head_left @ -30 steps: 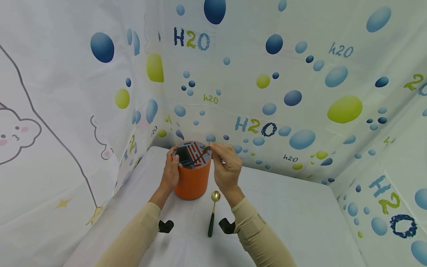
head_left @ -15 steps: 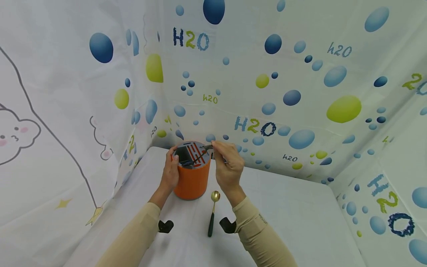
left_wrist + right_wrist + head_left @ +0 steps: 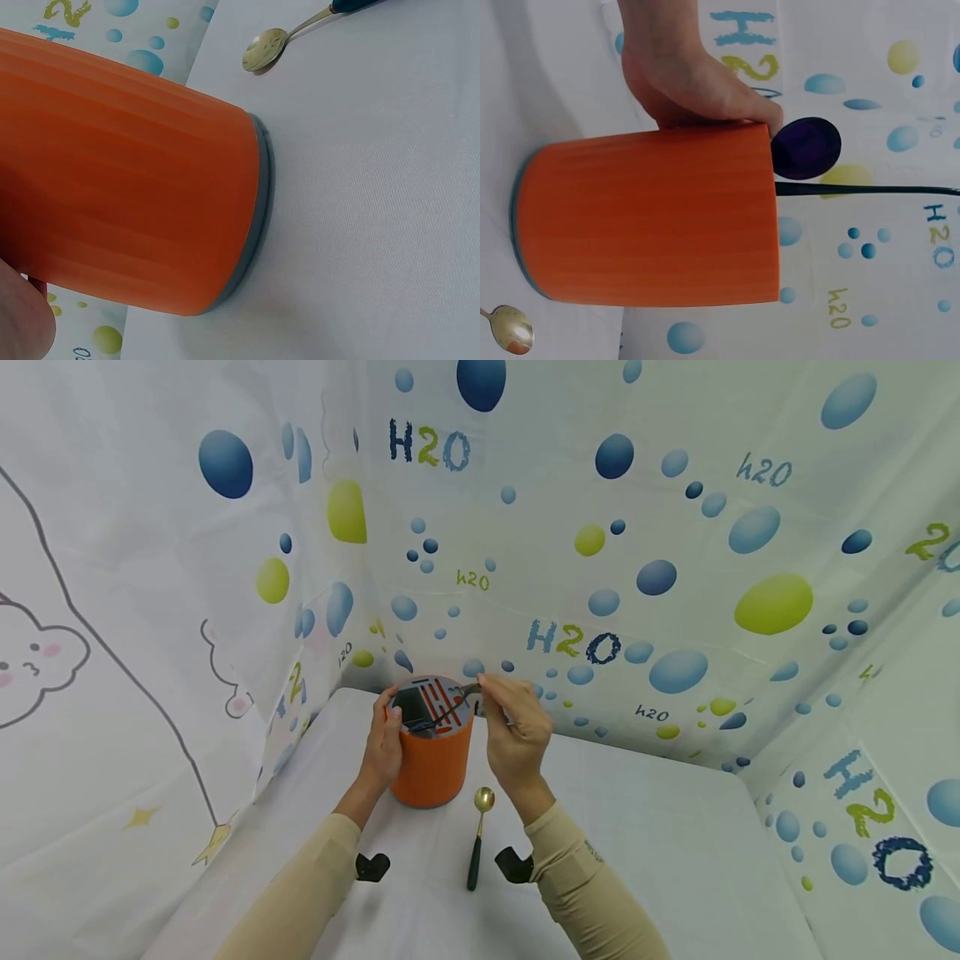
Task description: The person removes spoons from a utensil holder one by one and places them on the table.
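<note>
An orange ribbed holder (image 3: 431, 764) with a grey slotted lid (image 3: 433, 703) stands on the white table near the back left corner. My left hand (image 3: 384, 735) grips its left side, thumb at the rim. My right hand (image 3: 486, 687) pinches the end of a thin dark utensil (image 3: 444, 717) that lies slanted across the lid and into a slot. In the right wrist view the holder (image 3: 645, 217) has the dark utensil handle (image 3: 862, 190) sticking out of its top, and the left hand (image 3: 690, 82) wraps its far side. The left wrist view is mostly filled by the holder (image 3: 127, 195).
A gold spoon with a dark green handle (image 3: 480, 831) lies on the table (image 3: 660, 843) just in front of the holder, bowl toward it; the spoon (image 3: 262, 51) and the spoon bowl (image 3: 508, 328) show in the wrist views. Printed bubble curtains close in the left and back sides.
My right hand has drifted slightly right with the utensil end. The left hand, holder and spoon have stayed put.
</note>
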Demonstrator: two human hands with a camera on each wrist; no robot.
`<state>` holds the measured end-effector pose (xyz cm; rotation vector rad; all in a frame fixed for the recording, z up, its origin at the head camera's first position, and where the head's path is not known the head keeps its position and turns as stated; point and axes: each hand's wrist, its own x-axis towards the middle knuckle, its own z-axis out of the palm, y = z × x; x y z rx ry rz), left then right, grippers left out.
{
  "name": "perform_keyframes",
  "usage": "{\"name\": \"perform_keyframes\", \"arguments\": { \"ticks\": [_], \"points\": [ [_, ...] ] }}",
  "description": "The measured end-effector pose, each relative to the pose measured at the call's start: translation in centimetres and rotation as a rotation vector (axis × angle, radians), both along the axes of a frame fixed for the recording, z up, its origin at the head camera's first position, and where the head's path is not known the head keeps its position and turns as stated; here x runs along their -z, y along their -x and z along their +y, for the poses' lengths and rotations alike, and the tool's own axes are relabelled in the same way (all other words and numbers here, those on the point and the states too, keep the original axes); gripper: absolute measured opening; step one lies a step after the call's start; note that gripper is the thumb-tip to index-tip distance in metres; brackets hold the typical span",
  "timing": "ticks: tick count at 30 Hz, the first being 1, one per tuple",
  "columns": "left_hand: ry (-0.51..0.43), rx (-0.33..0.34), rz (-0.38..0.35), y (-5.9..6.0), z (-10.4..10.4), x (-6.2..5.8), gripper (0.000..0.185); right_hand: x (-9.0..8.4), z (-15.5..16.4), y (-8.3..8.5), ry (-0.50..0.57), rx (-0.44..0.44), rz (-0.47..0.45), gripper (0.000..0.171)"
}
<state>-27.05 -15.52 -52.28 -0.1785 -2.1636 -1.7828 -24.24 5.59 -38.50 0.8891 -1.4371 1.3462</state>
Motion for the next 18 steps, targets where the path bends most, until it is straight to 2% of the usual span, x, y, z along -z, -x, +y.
{"name": "perform_keyframes", "arguments": {
  "ticks": [18],
  "points": [
    [0.023, -0.009, -0.035, -0.19, 0.06, -0.19, 0.051, -0.72, 0.42, -0.04, 0.019, 0.006, 0.027, 0.020]
  ]
}}
